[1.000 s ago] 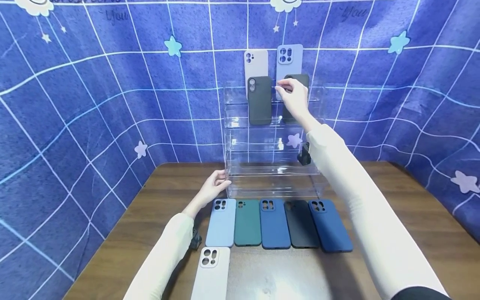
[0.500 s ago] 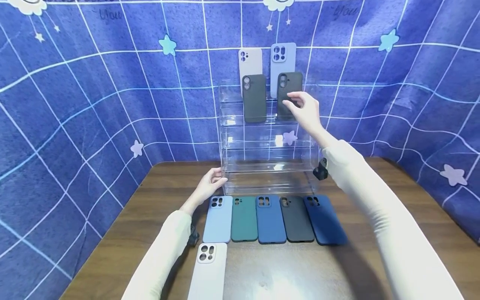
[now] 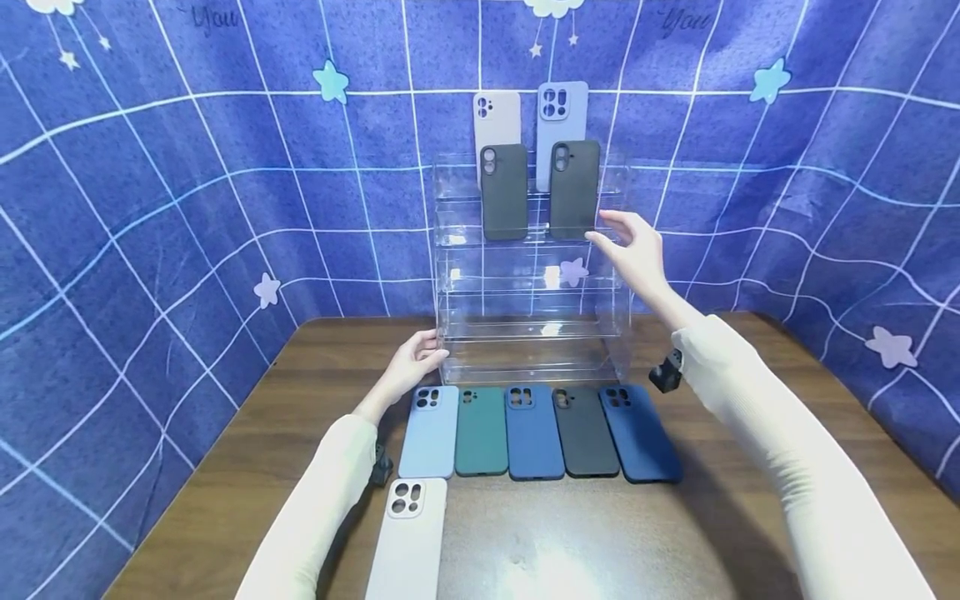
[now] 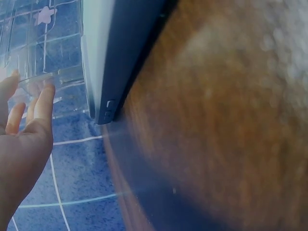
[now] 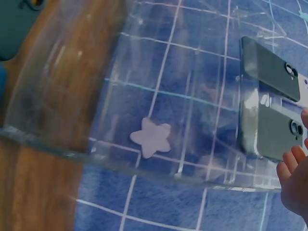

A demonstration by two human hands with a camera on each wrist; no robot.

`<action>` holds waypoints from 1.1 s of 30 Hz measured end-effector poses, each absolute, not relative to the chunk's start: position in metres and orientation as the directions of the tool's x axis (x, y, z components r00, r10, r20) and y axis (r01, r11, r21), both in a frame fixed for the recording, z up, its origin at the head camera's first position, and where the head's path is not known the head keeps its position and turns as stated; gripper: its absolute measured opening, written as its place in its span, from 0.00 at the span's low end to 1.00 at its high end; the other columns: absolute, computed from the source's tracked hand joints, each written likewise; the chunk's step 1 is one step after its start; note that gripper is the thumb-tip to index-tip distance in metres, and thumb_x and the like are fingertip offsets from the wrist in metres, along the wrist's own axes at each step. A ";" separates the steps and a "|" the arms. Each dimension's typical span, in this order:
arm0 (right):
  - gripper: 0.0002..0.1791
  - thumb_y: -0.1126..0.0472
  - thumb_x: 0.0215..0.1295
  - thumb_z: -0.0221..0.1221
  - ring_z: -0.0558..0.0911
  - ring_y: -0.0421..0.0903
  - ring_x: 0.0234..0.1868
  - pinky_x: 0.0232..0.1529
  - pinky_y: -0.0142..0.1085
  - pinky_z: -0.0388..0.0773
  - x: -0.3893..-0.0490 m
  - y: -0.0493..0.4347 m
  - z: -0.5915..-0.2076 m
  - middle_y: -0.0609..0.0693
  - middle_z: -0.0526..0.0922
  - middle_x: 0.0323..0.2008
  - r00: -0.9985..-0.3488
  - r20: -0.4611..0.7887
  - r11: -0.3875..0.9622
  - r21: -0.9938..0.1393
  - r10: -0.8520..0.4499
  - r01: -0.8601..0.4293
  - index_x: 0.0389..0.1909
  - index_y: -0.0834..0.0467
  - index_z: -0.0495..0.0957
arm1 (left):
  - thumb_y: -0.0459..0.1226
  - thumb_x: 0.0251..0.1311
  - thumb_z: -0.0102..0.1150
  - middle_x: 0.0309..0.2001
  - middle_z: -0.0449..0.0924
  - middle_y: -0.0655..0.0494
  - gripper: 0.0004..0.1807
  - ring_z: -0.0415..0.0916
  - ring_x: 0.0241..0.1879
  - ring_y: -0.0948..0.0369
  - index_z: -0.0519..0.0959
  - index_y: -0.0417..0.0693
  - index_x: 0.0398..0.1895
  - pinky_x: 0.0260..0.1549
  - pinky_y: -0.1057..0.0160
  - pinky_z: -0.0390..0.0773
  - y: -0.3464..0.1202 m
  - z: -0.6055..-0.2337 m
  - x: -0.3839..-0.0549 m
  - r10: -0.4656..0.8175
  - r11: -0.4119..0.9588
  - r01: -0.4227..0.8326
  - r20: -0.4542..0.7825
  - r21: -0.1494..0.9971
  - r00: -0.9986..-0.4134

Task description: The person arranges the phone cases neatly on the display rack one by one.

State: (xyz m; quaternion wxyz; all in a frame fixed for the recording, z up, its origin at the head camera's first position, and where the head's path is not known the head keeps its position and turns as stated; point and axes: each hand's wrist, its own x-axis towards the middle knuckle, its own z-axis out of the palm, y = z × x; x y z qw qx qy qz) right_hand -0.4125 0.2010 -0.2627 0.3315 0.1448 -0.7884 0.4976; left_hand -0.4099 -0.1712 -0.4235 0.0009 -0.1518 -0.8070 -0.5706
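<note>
My left hand [image 3: 408,367] is at the lower left side of a clear tiered display rack [image 3: 525,350]; in the left wrist view its extended fingertips meet the clear plastic. My right hand [image 3: 633,250] holds nothing, its thumb and fingers spread apart just right of a dark phone case [image 3: 573,190] upright on the rack. Beside that case stands another dark phone case [image 3: 504,193]. On the tier behind are a pale pink phone case [image 3: 497,117] and a lavender phone case [image 3: 562,125]. The right wrist view shows fingers [image 5: 291,161] near the dark cases.
In front of the rack lie a light blue case [image 3: 429,433], a green case [image 3: 482,433], a blue case [image 3: 534,433], a black case [image 3: 587,433] and a navy case [image 3: 641,433]. A white case [image 3: 408,542] lies nearer. A patterned blue curtain [image 3: 262,208] hangs behind the wooden table [image 3: 247,467].
My right hand has come down and to the right, away from the right dark phone case, uncovering it. The case stays upright on the rack. My left hand keeps its place at the rack's side.
</note>
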 end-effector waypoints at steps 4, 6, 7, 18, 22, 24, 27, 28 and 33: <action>0.25 0.58 0.55 0.67 0.76 0.53 0.59 0.63 0.36 0.70 -0.406 0.210 -0.273 0.59 0.77 0.55 -0.738 0.667 0.468 -0.686 0.100 -0.557 0.53 0.63 0.75 | 0.39 0.63 0.56 0.60 0.67 0.34 0.32 0.71 0.57 0.45 0.59 0.38 0.67 0.55 0.60 0.76 -0.169 -0.423 -0.410 0.247 0.258 0.237 0.173 0.937 -0.953; 0.25 0.60 0.54 0.67 0.76 0.54 0.58 0.62 0.37 0.71 -0.404 0.215 -0.279 0.60 0.77 0.55 -0.730 0.676 0.465 -0.681 0.102 -0.565 0.53 0.64 0.75 | 0.39 0.63 0.56 0.61 0.66 0.33 0.32 0.71 0.58 0.45 0.58 0.37 0.67 0.55 0.60 0.76 -0.168 -0.423 -0.409 0.253 0.241 0.233 0.171 0.942 -0.952; 0.25 0.61 0.54 0.67 0.76 0.55 0.58 0.62 0.37 0.71 -0.403 0.217 -0.282 0.60 0.77 0.54 -0.727 0.679 0.464 -0.679 0.104 -0.568 0.52 0.65 0.75 | 0.38 0.63 0.56 0.61 0.66 0.32 0.32 0.70 0.58 0.44 0.58 0.37 0.67 0.55 0.59 0.76 -0.168 -0.423 -0.409 0.256 0.232 0.231 0.170 0.945 -0.952; 0.24 0.64 0.54 0.67 0.76 0.56 0.57 0.60 0.43 0.73 -0.389 0.237 -0.322 0.60 0.76 0.55 -0.722 0.681 0.498 -0.672 0.122 -0.549 0.52 0.67 0.75 | 0.40 0.63 0.56 0.61 0.66 0.34 0.33 0.70 0.59 0.45 0.58 0.38 0.68 0.57 0.56 0.74 -0.169 -0.424 -0.411 0.255 0.257 0.215 0.149 0.942 -0.955; 0.26 0.68 0.53 0.67 0.74 0.62 0.57 0.60 0.48 0.72 -0.375 0.239 -0.333 0.66 0.74 0.55 -0.760 0.643 0.480 -0.698 0.094 -0.532 0.53 0.71 0.73 | 0.40 0.64 0.56 0.61 0.66 0.34 0.33 0.69 0.59 0.44 0.57 0.37 0.68 0.57 0.55 0.74 -0.169 -0.423 -0.412 0.255 0.261 0.211 0.143 0.942 -0.956; 0.27 0.71 0.53 0.66 0.73 0.66 0.57 0.59 0.52 0.71 -0.367 0.237 -0.336 0.69 0.73 0.55 -0.776 0.627 0.467 -0.708 0.069 -0.530 0.54 0.73 0.71 | 0.40 0.64 0.56 0.61 0.66 0.34 0.33 0.69 0.59 0.44 0.57 0.37 0.68 0.57 0.56 0.74 -0.170 -0.422 -0.412 0.253 0.263 0.207 0.140 0.942 -0.957; 0.30 0.72 0.53 0.65 0.71 0.68 0.57 0.59 0.55 0.70 -0.358 0.234 -0.340 0.71 0.71 0.57 -0.797 0.602 0.455 -0.721 0.039 -0.522 0.57 0.74 0.67 | 0.39 0.64 0.55 0.62 0.65 0.34 0.32 0.69 0.60 0.45 0.57 0.37 0.68 0.58 0.56 0.74 -0.169 -0.421 -0.410 0.250 0.268 0.201 0.133 0.942 -0.959; 0.31 0.72 0.54 0.64 0.71 0.68 0.57 0.59 0.55 0.70 -0.357 0.234 -0.343 0.71 0.70 0.57 -0.806 0.590 0.448 -0.731 0.038 -0.514 0.59 0.73 0.66 | 0.39 0.64 0.55 0.62 0.65 0.34 0.32 0.69 0.60 0.45 0.57 0.37 0.68 0.58 0.56 0.73 -0.169 -0.420 -0.410 0.249 0.266 0.199 0.132 0.943 -0.959; 0.36 0.64 0.56 0.66 0.75 0.66 0.55 0.56 0.52 0.73 -0.372 0.246 -0.370 0.69 0.71 0.58 -0.848 0.527 0.468 -0.762 0.047 -0.447 0.65 0.64 0.62 | 0.38 0.65 0.55 0.63 0.63 0.31 0.33 0.68 0.60 0.44 0.56 0.36 0.68 0.58 0.57 0.73 -0.167 -0.420 -0.406 0.258 0.247 0.196 0.131 0.949 -0.957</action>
